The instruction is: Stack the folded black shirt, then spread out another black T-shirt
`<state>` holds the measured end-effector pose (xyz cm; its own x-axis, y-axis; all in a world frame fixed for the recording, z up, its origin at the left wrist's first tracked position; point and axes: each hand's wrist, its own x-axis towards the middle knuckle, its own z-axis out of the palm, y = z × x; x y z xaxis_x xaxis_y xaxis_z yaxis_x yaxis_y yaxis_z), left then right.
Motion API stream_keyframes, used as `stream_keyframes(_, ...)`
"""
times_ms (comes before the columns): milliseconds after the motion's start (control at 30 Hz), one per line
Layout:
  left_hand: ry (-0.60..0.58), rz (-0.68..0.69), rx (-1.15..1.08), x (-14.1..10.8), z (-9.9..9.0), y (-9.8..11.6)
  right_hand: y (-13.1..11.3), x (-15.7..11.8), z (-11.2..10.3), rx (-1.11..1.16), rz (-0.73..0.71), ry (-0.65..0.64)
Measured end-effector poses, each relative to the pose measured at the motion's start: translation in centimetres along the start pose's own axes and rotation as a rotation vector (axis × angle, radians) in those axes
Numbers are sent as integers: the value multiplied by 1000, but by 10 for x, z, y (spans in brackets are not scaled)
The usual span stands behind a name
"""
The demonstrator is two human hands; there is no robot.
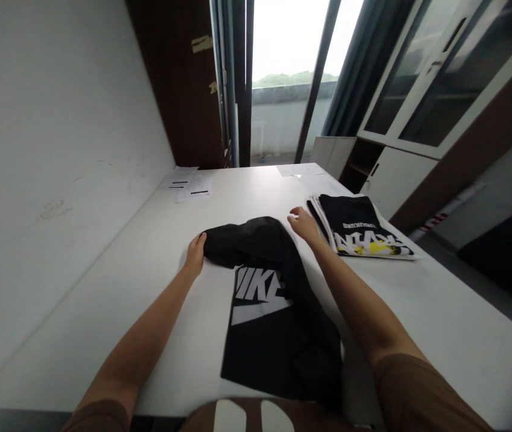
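A black shirt (260,348) with large white NIKE lettering lies partly folded on the white table in front of me. Its upper part is bunched and bends over toward the left, above the print. My left hand (196,251) pinches the left end of that bunched cloth, thumb on top. My right hand (301,222) is off the shirt, to the right of its far edge, with nothing in it and its fingers loosely curved apart. Just beyond that wrist lies a stack of folded shirts (350,210), the top one black with white and yellow print.
The white table (148,312) runs along a wall on the left. Paper sheets (195,185) lie at its far left, and more papers (294,170) at the far right. Behind stand a glass door, dark curtains and a cabinet (400,174).
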<state>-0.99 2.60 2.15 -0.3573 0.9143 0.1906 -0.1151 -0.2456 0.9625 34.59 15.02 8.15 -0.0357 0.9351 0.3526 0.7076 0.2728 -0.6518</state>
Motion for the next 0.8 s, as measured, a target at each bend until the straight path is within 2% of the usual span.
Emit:
stream_keyframes(67, 10, 5, 62, -2, -2, -2, 1, -7, 11, -42, -74, -65)
stream_keyframes(200, -142, 67, 267, -8, -9, -2, -18, -28, 29, 10, -387, -584)
stream_keyframes(267, -246, 82, 424, -8, -14, -4, -30, -42, 38, -112, -456, -732)
stream_keyframes(333, -321, 111, 600, -9, -18, -7, -38, -56, 47, -289, -454, -740)
stream_keyframes(400, -335, 124, 698, -9, -20, -12, -43, -65, 55, -434, -442, -668)
stream_keyframes(500, -271, 55, 629, -10, -19, -14, -43, -64, 58, -487, -429, -542)
stream_keyframes(567, -189, 9, 507, -7, -19, -12, -38, -54, 52, -370, -423, -548)
stream_keyframes(633, -81, -24, 353, -2, -22, -7, -31, -42, 42, -132, -398, -615)
stream_keyframes(700, 23, -69, 221, 7, -28, -1, -22, -32, 33, 156, -308, -626)
stream_keyframes(800, 97, -120, 290, 25, -44, 14, -7, -21, 25, 534, -83, -472)
